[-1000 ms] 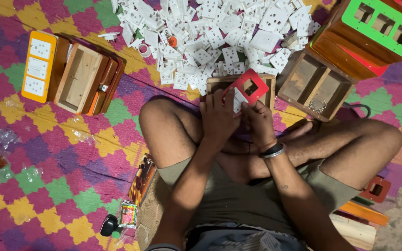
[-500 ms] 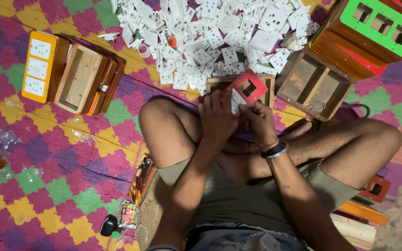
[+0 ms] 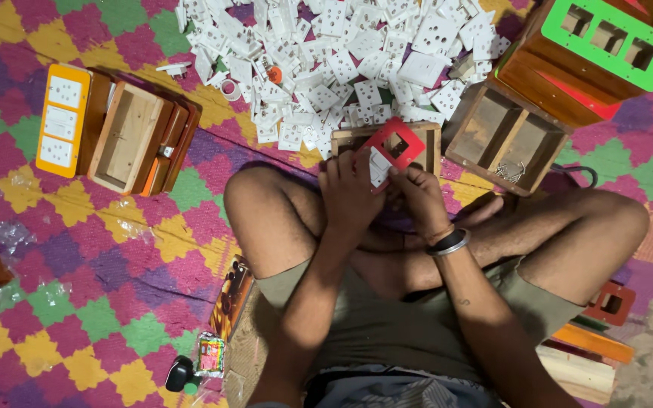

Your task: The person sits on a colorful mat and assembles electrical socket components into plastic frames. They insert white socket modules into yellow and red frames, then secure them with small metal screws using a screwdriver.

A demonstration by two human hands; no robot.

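I sit cross-legged on a patterned mat. My left hand [image 3: 353, 198] and my right hand [image 3: 416, 195] together hold a red cover plate [image 3: 397, 142] with a square cut-out, tilted above my knees. A white socket piece [image 3: 379, 167] sits against the plate between my fingers. Just behind the plate lies a small open wooden box [image 3: 347, 139]. A black and silver band circles my right wrist.
A big heap of white socket pieces [image 3: 341, 60] lies ahead. Wooden boxes with an orange plate [image 3: 62, 121] stand at left, an open wooden box [image 3: 504, 136] and a green-fronted box [image 3: 606, 38] at right. Small packets [image 3: 209, 353] lie near my left knee.
The red plate has tilted slightly and my fingers have shifted on it; the hands stay in the same place.
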